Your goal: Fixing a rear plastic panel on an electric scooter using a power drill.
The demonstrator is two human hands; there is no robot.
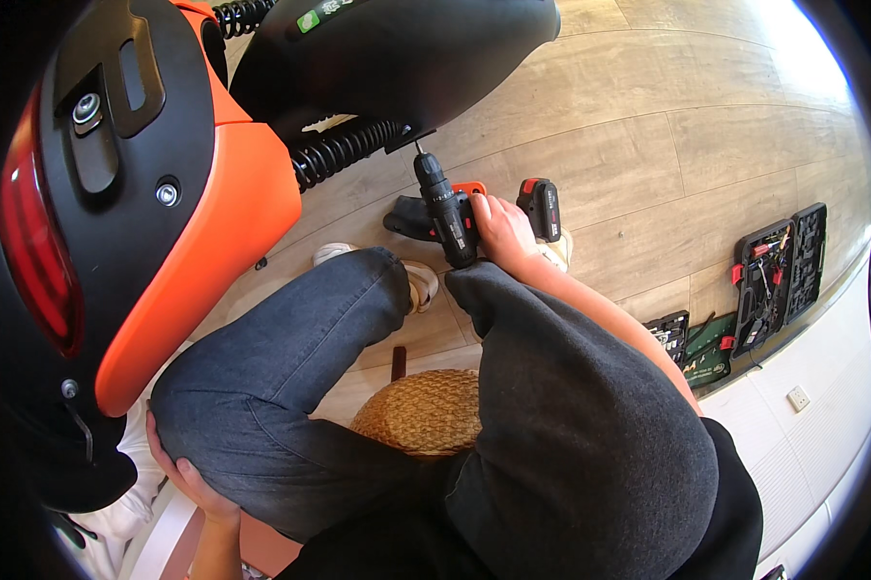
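The person's two hands are well apart. The right hand (506,232) is wrapped around the grip of a black cordless drill (447,215) with red accents, its battery (540,209) showing just past the fingers. The left hand (196,483) lies flat against the bent left knee, fingers stretched along the denim, with no tool in it.

From where I stand, the drill is in front of the right knee, its bit pointing away from the person, toward a dark tab (411,138) under a big black rounded shell (387,72). I can't tell whether the tip touches it. Beside the drill is a dark piece (409,218), too covered to make out.

A black coil spring (347,153) runs from that tab toward an orange panel (199,261) on a bulky vehicle body at the left, which carries a long red lamp (44,222).

Between the legs shows a round woven seat (418,413), and pale shoes (420,286) rest on the wood-plank floor (609,164). Off to the right, an open black tool case (766,290) lies near the wall, a green case (711,356) just beside it, with a wall socket (798,398) nearby.
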